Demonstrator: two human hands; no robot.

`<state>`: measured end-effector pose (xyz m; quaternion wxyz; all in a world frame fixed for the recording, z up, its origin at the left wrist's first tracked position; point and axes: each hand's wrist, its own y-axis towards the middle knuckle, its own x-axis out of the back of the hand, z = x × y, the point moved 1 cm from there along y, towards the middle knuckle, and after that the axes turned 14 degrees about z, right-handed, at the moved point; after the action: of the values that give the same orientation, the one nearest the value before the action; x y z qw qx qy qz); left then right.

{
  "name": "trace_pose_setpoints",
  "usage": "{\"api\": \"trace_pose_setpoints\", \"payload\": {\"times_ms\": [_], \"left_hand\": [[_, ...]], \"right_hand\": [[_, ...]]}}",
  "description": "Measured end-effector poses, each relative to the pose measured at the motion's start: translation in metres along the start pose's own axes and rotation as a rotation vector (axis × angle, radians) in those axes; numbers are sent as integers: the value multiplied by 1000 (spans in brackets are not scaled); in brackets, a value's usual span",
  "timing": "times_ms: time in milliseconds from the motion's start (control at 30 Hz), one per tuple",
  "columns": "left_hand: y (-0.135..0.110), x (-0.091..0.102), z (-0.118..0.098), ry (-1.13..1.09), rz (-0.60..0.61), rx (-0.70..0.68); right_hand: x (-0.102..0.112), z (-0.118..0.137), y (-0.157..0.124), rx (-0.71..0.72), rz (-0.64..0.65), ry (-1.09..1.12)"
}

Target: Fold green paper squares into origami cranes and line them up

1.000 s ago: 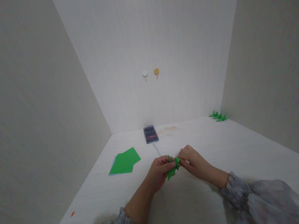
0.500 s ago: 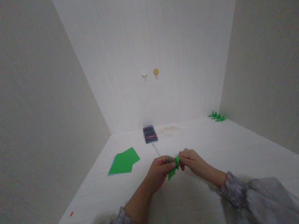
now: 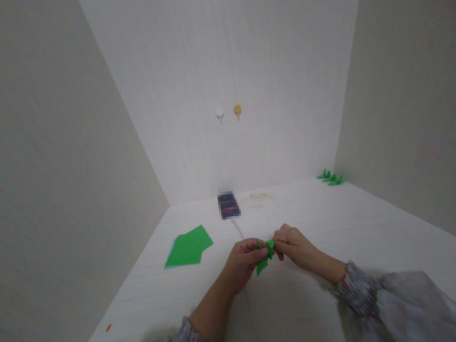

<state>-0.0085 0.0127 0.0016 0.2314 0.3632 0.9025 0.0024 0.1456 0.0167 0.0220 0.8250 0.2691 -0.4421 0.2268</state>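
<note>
A small piece of folded green paper (image 3: pixel 263 265) is held between my two hands, above the white table. My left hand (image 3: pixel 244 258) pinches its body between thumb and fingers, with pointed ends sticking out above and below. The fingers of my right hand (image 3: pixel 293 244) are closed on the paper's right-hand tip. My fingers cover part of the folds, so the full shape cannot be made out.
Green paper sheets (image 3: pixel 187 249) lie to the left, a bluish edge showing beneath. A blurred dark device (image 3: pixel 228 205) with a cable (image 3: pixel 239 229) stands near the back wall. Several folded green paper figures (image 3: pixel 331 178) sit at the back right. A small red thing (image 3: pixel 108 327) lies front left.
Almost nothing differs. The fingers of my right hand have shifted very slightly at the paper's tip; my left hand keeps the same grip.
</note>
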Motion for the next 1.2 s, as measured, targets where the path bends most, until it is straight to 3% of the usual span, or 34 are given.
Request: {"api": "trace_pose_setpoints", "payload": {"times_ms": [167,467,800,1033,1200], "left_hand": [[-2,4,0,-5,-40,-29],[-3,5,2,-10,-28,-43],[-1,3,3,-3,-18,-5],[0,3,2,2,-2,-23],[0,3,3,-8,2,-20]], "right_hand": [[-4,-8,1,52,10,41],[-1,-14,-4,50,-208,9],[1,-13,-5,131,-176,-69],[0,-12,-5,108,-261,-118],[4,-8,-5,123,-203,-170]]}}
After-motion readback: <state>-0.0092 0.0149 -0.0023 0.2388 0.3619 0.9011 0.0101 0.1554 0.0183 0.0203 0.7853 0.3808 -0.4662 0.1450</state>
